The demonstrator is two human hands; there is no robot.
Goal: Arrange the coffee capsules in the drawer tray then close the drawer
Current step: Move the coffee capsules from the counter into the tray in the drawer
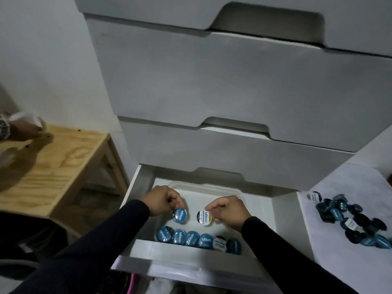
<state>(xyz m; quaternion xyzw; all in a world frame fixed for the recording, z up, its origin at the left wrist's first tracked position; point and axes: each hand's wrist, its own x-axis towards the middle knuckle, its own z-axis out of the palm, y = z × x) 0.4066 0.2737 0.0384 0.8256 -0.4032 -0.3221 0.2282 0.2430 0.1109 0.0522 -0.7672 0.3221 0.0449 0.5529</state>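
Two hands work over the open bottom drawer [135, 211] of a grey chest. The left hand [162, 199] pinches a blue-lidded capsule [179, 215] by its rim, and the right hand [228, 210] pinches a white-lidded capsule [204, 217] the same way, both just above the floor of the white tray [212, 186]. At 6 o'clock from them, a finished row of capsules [198, 240] stands along the tray's near wall, lids up and touching.

The risks look small but real. Either capsule is held only at the edge, so a loose pinch could let it tip onto its side or knock the row below out of line. Two hands lowering so close together could also nudge each other's piece.

At 3 o'clock, a loose pile of capsules [356, 219] waits on the white worktop [350, 183], so much of the job seems left. Shutting the drawer sharply later could slide the unfixed rows about. A wooden side table [70, 155] stands at 9 o'clock.
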